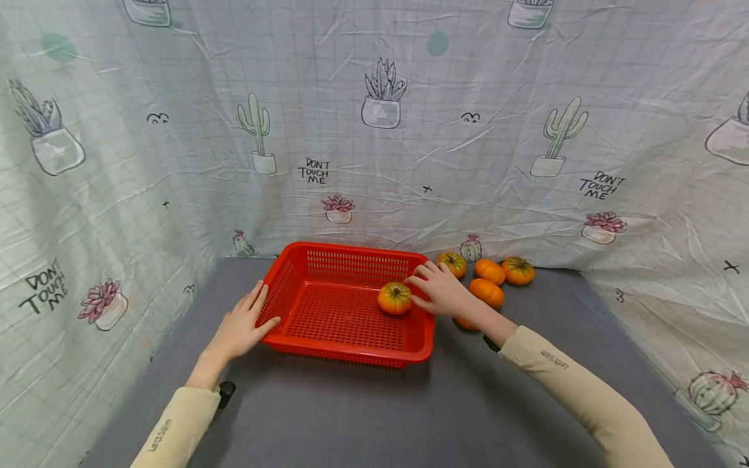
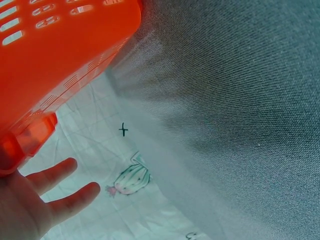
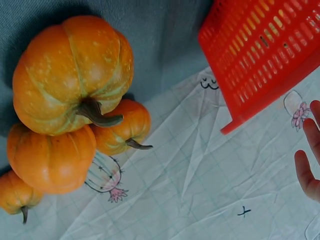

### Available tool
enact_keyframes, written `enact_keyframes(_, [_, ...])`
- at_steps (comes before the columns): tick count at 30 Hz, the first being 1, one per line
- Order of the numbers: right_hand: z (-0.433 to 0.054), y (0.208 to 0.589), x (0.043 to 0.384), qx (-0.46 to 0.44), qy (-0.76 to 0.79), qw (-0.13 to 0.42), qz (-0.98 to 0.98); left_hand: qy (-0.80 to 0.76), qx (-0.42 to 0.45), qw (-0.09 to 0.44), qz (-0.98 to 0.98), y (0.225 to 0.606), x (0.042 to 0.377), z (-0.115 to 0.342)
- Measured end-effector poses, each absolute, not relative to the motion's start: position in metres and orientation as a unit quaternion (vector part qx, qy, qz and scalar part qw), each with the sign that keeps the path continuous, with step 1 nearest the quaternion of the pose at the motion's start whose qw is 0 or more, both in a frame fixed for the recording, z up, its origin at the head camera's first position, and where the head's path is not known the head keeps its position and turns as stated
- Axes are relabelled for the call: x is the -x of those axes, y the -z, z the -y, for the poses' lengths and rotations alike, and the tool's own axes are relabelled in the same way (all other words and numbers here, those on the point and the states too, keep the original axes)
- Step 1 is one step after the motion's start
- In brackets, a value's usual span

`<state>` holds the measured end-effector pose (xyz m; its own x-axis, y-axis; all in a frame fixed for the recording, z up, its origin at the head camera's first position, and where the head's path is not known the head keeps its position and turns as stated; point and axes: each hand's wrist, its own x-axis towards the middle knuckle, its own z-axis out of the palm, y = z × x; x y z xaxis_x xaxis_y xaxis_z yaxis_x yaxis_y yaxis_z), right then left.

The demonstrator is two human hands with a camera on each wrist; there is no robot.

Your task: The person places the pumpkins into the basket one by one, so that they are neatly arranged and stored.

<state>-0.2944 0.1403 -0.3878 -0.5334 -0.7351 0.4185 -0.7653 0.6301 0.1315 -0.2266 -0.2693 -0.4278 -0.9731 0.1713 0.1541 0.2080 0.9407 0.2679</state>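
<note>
A red slotted plastic basket stands on the grey table. Inside it, towards the right wall, is an orange pumpkin with greenish streaks. My right hand reaches over the right rim, its loosely bent, spread fingertips close beside that pumpkin; contact is hard to tell. In the right wrist view, its fingers show apart at the right edge. My left hand rests at the basket's left rim, fingers extended along the outside and thumb over the edge. Two straight fingers show below the basket in the left wrist view.
Several more pumpkins lie grouped on the table right of the basket, partly behind my right forearm. The right wrist view shows a large pumpkin nearest. A patterned cloth curtain hangs behind and along both sides.
</note>
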Motion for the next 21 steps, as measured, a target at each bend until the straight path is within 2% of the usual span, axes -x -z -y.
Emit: enact_keyframes(21, [-0.172,0.410,0.270,-0.398,-0.075,0.244,0.881,0.159,0.092,0.045,0.982,0.424,0.231,0.269])
